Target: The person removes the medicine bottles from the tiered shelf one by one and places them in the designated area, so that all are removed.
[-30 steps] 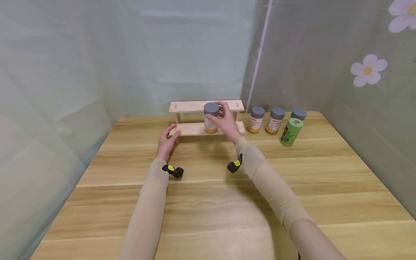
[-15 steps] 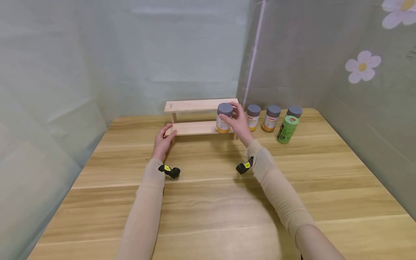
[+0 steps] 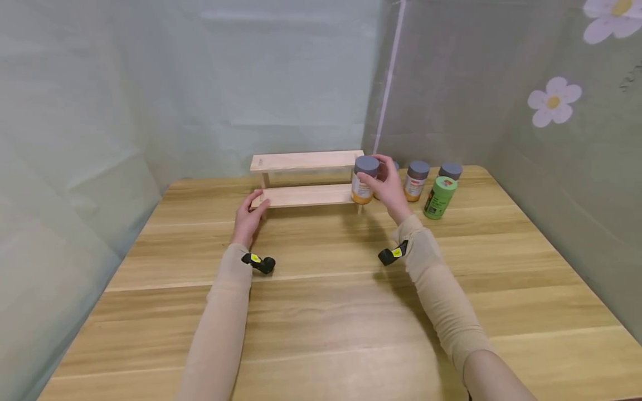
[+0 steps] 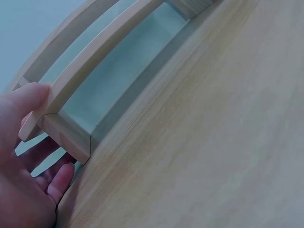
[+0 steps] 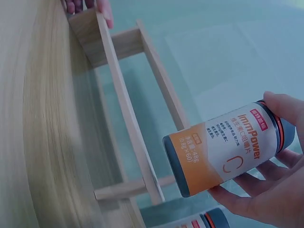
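My right hand (image 3: pixel 393 186) grips a vitamin bottle (image 3: pixel 365 186) with a dark grey lid and a white and orange label. The thumb and fingers close around it near its lid. In the head view it is in front of the right end of a two-tier wooden shelf (image 3: pixel 306 195); the right wrist view has the vitamin bottle (image 5: pixel 228 147) lifted beside the boards. At the shelf's left end, my left hand (image 3: pixel 248 218) holds the lower board. In the left wrist view the thumb of the left hand (image 4: pixel 19 156) presses the board's top, with the other fingers behind and below.
Right of the shelf stand similar bottles: one largely hidden behind my right hand, another bottle (image 3: pixel 416 181) in plain sight, and a third bottle (image 3: pixel 450 170) partly behind a green canister (image 3: pixel 440 198). A pale curtain (image 3: pixel 301 72) hangs behind the wooden table (image 3: pixel 311 317).
My right hand has carried the bottle rightward, from the middle of the lower board to its right end. The left hand keeps its hold on the shelf. The head view has shifted slightly.
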### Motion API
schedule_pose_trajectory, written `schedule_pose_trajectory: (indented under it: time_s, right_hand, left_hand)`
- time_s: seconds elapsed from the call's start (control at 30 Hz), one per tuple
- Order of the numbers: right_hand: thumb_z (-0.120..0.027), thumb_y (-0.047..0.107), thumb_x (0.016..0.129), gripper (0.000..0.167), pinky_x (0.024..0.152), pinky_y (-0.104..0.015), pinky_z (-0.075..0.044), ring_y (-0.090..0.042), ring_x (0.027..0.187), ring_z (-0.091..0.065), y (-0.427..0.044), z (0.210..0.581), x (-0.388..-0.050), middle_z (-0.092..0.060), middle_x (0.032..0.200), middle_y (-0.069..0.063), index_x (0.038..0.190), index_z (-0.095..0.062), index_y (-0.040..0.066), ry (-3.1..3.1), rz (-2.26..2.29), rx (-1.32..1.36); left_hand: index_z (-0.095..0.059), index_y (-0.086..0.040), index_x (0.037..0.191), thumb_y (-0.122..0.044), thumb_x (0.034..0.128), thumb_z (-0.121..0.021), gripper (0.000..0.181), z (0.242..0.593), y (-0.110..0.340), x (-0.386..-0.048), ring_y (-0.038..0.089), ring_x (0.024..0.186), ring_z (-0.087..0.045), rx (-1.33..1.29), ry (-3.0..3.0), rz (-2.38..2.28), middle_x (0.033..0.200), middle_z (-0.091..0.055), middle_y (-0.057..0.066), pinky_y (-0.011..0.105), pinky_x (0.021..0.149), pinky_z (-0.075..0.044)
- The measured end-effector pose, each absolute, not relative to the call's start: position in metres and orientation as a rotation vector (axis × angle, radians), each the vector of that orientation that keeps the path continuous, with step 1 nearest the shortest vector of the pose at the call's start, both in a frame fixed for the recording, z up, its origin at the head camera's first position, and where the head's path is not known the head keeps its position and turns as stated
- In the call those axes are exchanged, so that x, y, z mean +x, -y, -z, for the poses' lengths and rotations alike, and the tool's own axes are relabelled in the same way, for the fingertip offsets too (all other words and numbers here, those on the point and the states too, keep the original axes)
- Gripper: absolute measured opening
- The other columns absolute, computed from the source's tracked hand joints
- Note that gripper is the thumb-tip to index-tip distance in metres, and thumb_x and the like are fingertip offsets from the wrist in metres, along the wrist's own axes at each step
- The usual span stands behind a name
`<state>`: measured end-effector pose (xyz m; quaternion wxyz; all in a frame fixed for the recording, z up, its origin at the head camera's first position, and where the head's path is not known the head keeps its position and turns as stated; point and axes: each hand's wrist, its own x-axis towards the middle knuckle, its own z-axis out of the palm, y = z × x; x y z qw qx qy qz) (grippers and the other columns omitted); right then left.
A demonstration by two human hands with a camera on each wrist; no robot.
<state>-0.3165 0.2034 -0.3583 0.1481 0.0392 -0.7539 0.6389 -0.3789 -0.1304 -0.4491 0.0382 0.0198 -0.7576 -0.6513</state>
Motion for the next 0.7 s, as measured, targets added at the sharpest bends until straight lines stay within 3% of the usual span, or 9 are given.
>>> schedule_pose_trajectory:
  time_s: [0.13, 0.3, 0.43, 0.57, 0.7]
  right_hand:
    - [-0.067, 0.02, 0.091, 0.062, 0.098, -0.03, -0.039, -0.022, 0.115, -0.049, -0.212, 0.358, -0.312, -0.048, 0.139, -0.019, 0.144, -0.035, 0.009, 2.147, -1.851, 0.09]
    - [-0.067, 0.021, 0.091, 0.062, 0.092, -0.025, -0.04, -0.016, 0.109, -0.05, -0.221, 0.36, -0.309, -0.049, 0.138, -0.018, 0.143, -0.035, 0.011, 2.153, -1.837, 0.047]
    - [-0.068, 0.023, 0.091, 0.062, 0.095, -0.029, -0.042, -0.019, 0.113, -0.052, -0.228, 0.363, -0.31, -0.049, 0.141, -0.016, 0.143, -0.036, 0.013, 2.166, -1.832, -0.009]
    - [-0.068, 0.025, 0.091, 0.063, 0.101, -0.037, -0.042, -0.025, 0.118, -0.051, -0.236, 0.366, -0.31, -0.048, 0.143, -0.016, 0.143, -0.036, 0.013, 2.182, -1.817, -0.034]
    - [-0.067, 0.022, 0.091, 0.062, 0.104, -0.041, -0.04, -0.028, 0.12, -0.05, -0.241, 0.369, -0.309, -0.047, 0.142, -0.018, 0.143, -0.035, 0.01, 2.18, -1.813, -0.033]
  left_hand:
    - [-0.052, -0.022, 0.14, -0.033, 0.091, -0.067, 0.053, 0.447, 0.13, -0.379, 0.016, 0.113, -0.041, 0.054, 2.316, 2.01, 0.155, -0.038, -0.003, 0.019, 0.086, -0.035]
    - [-0.05, -0.021, 0.141, -0.033, 0.0923, -0.065, 0.053, 0.448, 0.131, -0.38, 0.017, 0.13, -0.037, 0.057, 2.337, 2.006, 0.157, -0.035, -0.003, 0.025, 0.101, -0.033]
    - [-0.05, -0.02, 0.141, -0.033, 0.0925, -0.065, 0.052, 0.449, 0.133, -0.381, 0.019, 0.134, -0.035, 0.064, 2.342, 1.998, 0.157, -0.034, -0.002, 0.033, 0.11, -0.031]
    - [-0.05, -0.021, 0.141, -0.034, 0.0922, -0.065, 0.053, 0.448, 0.134, -0.381, 0.019, 0.129, -0.038, 0.075, 2.35, 1.994, 0.156, -0.036, -0.002, 0.029, 0.104, -0.034]
    - [-0.049, -0.021, 0.141, -0.035, 0.0925, -0.065, 0.053, 0.447, 0.135, -0.381, 0.02, 0.132, -0.037, 0.074, 2.357, 1.984, 0.157, -0.035, -0.002, 0.031, 0.108, -0.033]
